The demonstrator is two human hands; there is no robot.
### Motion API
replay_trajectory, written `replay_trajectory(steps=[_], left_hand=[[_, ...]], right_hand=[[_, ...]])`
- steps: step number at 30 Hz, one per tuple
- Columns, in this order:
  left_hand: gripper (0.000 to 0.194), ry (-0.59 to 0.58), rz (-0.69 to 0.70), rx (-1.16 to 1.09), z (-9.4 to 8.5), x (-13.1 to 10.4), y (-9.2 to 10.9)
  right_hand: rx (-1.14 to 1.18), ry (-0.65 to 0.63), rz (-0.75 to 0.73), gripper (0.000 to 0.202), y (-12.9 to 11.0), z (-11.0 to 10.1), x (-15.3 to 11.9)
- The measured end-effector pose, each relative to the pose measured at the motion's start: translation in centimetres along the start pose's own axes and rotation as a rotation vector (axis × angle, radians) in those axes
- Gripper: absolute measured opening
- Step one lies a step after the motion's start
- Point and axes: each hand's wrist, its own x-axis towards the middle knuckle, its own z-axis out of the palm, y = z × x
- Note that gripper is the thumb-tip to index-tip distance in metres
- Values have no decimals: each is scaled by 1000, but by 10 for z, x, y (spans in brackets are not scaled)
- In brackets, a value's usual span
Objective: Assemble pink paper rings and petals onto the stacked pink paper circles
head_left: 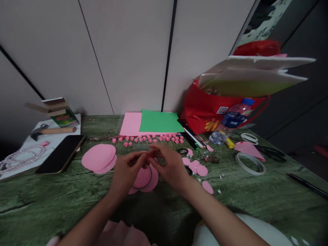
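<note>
My left hand [130,167] and my right hand [170,164] meet at the middle of the table. Between their fingertips they pinch a small pink paper piece [149,155], mostly covered by the fingers. Just beneath lie pink paper circles [151,182] with a dark ring on them. Left of my left hand is a stack of larger pink paper discs [98,156]. Beyond both hands, several small rolled pink paper roses [153,138] stand in rows. Smaller pink paper petals [202,170] are scattered to the right of my right hand.
Green paper [160,122] lies over pink sheets at the back. A red bag [197,109] and a water bottle [232,119] stand back right. A tape roll [249,164] and scissors [271,152] are at right; a phone [61,153], hammer [57,130] and small box [63,116] at left.
</note>
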Motion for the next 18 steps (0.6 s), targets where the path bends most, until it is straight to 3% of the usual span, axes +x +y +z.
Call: replay_trajectory(steps=[6, 13, 18], left_hand=[[18, 10, -87, -122, 0, 1, -4], [21, -25, -135, -272, 2, 2, -5], [23, -56, -139, -325, 2, 2, -8]], right_hand=[[-24, -52, -31, 35, 0, 2, -1], [-64, 38, -59, 29, 1, 2, 1], [-96, 18, -58, 29, 0, 1, 1]])
